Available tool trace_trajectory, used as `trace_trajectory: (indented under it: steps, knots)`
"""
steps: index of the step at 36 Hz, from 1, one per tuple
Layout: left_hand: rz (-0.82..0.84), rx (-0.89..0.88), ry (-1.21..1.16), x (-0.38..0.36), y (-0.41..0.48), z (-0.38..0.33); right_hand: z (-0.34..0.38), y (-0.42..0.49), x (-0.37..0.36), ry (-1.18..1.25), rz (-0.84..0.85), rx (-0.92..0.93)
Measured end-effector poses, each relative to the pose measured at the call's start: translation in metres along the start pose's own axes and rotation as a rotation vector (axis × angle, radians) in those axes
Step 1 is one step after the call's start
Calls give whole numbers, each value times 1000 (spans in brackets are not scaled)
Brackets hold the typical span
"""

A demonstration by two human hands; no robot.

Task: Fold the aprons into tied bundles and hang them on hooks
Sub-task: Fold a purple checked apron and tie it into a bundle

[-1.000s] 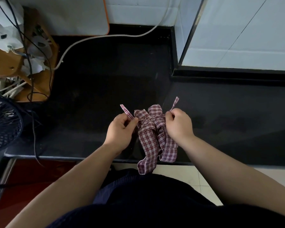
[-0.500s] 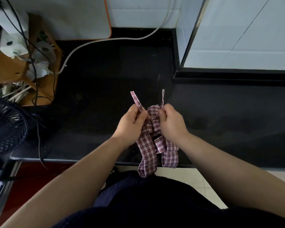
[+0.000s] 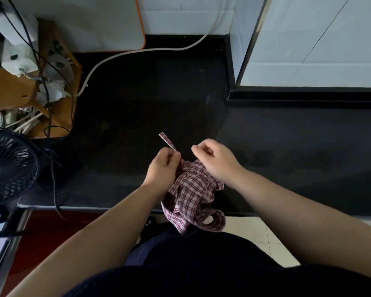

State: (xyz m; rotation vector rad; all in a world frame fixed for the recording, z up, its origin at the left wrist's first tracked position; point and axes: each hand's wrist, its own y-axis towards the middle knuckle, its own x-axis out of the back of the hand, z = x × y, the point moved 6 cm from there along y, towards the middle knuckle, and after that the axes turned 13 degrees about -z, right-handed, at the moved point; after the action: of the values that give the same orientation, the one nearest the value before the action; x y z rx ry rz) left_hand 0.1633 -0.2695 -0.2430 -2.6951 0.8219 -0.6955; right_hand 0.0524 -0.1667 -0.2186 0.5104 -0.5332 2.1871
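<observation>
**Two hands at the tie of a soft checked apron**

One strap [image 3: 167, 140] is pinched in my left hand [image 3: 163, 168] between thumb and forefinger. Its free end stands up out of the fist, pointing away from me. My right hand [image 3: 217, 162] is just beside it, over the upper right part of the bundle, with the fingers curled in. I see no strap in it, and I cannot tell if it holds something thin or nothing at all.

The apron [image 3: 191, 191], a red-and-white checked cloth, is gathered into a loose bundle under both hands. Its upper part is at the front edge of the black counter [image 3: 126, 108]. The lower folds and one loop hang down past that edge, in front of my body.

I judge this cloth to be light and very soft. It will not keep a shape by itself, so the bundle holds only if the tie is tight. The strap is narrow and flat, and it may slip if I pull it only by the tip. It is better to take it close to the bundle and pull evenly. The hanging folds may open if the middle is released. No hook is in view.
</observation>
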Motion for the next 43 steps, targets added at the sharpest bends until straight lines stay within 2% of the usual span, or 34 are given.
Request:
trace_trajectory:
  steps: [3,6,10,17,26,29,35,43]
  knots:
    - [-3,72,-88,2,4,7,2,-8,-4,20,61,79]
    - [9,137,-155,-1,7,15,0,-13,-5,-77,123,214]
    - [32,212,-283,-8,10,15,-2,-3,6,-171,45,317]
    - [94,140,-210,-23,7,5,5,5,26,-291,55,329]
    - [116,202,-234,-37,-2,5,-3,-7,39,-164,195,84]
    - [106,237,-272,-39,-2,2,-1,-8,40,-148,213,61]
    - [64,233,-313,-40,-4,-8,8,-11,39,-233,173,165]
    - [154,338,-401,-42,-9,-18,12,-16,34,-368,84,309]
